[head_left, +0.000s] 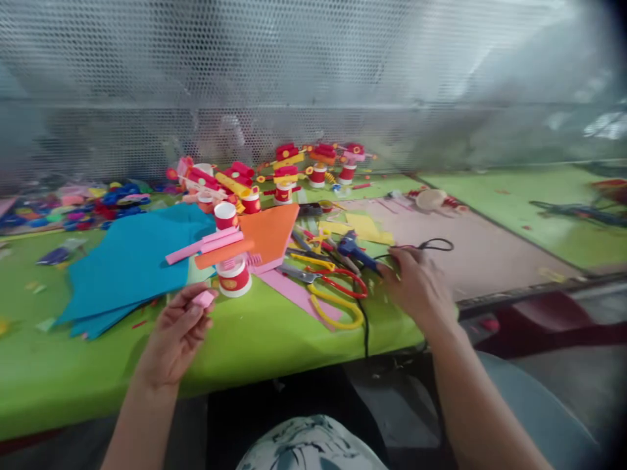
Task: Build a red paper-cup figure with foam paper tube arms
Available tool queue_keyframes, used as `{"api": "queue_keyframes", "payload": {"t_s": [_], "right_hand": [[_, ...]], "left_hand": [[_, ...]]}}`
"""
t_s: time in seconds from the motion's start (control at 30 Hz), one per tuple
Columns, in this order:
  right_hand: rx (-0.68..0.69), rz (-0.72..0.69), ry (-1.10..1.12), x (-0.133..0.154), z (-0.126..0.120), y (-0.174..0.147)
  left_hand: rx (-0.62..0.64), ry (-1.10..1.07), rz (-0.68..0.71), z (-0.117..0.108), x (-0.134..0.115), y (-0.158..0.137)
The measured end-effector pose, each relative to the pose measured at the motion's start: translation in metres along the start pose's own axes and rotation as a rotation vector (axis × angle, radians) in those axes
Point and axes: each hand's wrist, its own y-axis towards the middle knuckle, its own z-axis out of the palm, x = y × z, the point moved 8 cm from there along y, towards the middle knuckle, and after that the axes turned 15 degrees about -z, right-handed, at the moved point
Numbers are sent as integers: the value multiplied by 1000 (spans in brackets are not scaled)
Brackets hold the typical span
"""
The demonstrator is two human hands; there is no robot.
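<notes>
Pinched between the thumb and fingers of my left hand (179,329) is a small folded pink piece (204,299). Just beyond it stands a red-and-white paper cup figure (235,279), with pink rolls (223,240) and an orange strip (225,253) across its middle and a second red-and-white cup (226,215) above. My right hand (424,284) has its thumb and fingers at the handle end of a blue glue gun (356,250); part of the grip is hidden. Yellow-handled scissors (337,313) and red-handled scissors (350,282) lie to the left of that hand.
Blue sheets (132,251) and an orange sheet (272,232) cover the left and middle of the green table (274,339). Several finished cup figures (318,173) stand along the back. Coloured scraps (93,205) lie far left. A black cord (366,326) hangs over the front edge.
</notes>
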Motion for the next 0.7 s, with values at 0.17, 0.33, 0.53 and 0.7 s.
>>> {"api": "queue_keyframes", "payload": {"t_s": [0.17,0.33,0.53,0.7], "right_hand": [[53,-43,-20,3,9,9],[133,-120,-9,12,25,20],[187,-193,-8,21,31,29],[167,-178,-23,20,24,42]], "left_hand": [[-34,39,12,-7,4,-3],[-23,5,33,-11,6,-2],[94,-70,67,5,1,-4],[165,-105,87,14,-3,-3]]}}
